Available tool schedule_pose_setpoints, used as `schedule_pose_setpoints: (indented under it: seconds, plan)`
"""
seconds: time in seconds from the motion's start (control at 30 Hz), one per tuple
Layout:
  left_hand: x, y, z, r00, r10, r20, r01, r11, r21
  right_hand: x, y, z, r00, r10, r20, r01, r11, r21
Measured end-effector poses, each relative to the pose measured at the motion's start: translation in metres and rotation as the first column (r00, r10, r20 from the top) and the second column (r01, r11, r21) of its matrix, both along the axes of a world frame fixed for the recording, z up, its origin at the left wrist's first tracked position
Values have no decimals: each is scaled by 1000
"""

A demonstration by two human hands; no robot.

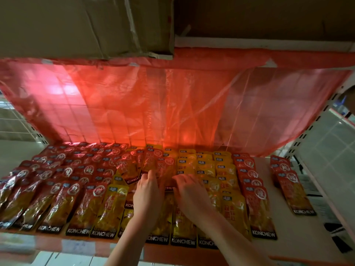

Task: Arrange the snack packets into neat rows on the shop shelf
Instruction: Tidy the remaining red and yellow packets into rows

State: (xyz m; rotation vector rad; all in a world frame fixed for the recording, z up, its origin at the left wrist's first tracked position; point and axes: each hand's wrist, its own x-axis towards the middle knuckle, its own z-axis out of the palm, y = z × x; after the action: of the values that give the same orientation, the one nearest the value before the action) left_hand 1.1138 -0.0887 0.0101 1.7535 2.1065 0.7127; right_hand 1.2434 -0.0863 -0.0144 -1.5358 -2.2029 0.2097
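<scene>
A translucent red plastic sheet [172, 104] hangs across the back of the bay, creased, with a wire grid showing faintly through it. Above its top edge sit cardboard boxes [86, 25], the left one taped and overhanging. A white slotted upright [315, 121] slants along the right side, with pale tiles [330, 150] beyond.

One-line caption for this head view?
Both hands straighten loose red packets amid red and yellow rows on the shelf.
</scene>
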Motion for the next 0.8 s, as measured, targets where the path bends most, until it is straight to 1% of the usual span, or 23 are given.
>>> schedule_pose_setpoints:
  seconds: [0.1,0.2,0.23,0.3,0.33,0.37,0.47,0.57,0.63,0.67,0.7,0.73,0.8]
  plan:
    - [-1,3,-2,998,-16,57,16,1000,7,-3,-1,-3,998,4,66,-4,1000,6]
    - [0,4,-2,981,20,194,-36,996,79,-4,-2,-5,998,-12,60,11,999,33]
    - [2,4,-1,960,39,278,-65,994,85,-4,-2,-6,998,-14,55,13,1000,29]
    - [4,6,3,882,100,461,-135,990,45,-4,-3,-4,999,-7,34,8,1000,-10]
    - [4,7,5,843,122,523,-153,988,17,-4,-3,-4,1000,0,22,1,1000,-31]
    - [3,9,5,826,130,549,-149,989,-9,-3,-3,-3,1000,4,12,-4,999,-45]
    - [1,12,8,797,105,595,-103,994,-37,-1,-1,1,995,0,-99,-3,999,-32]
    - [5,3,21,738,24,674,-56,998,25,5,-3,10,956,-58,-288,55,998,-20]
    - [13,-6,34,697,-29,717,-35,997,75,11,-6,12,885,-139,-445,129,990,-52]
    - [19,-11,41,672,-67,738,-5,995,95,16,-8,15,828,-189,-527,164,982,-94]
    - [25,-14,45,655,-108,748,38,993,110,22,-10,19,747,-232,-623,169,973,-159]
    - [33,-17,48,646,-140,751,82,990,115,29,-14,25,648,-258,-717,139,965,-221]
    - [51,-22,50,661,-194,725,170,980,107,48,-19,32,438,-304,-846,71,950,-304]
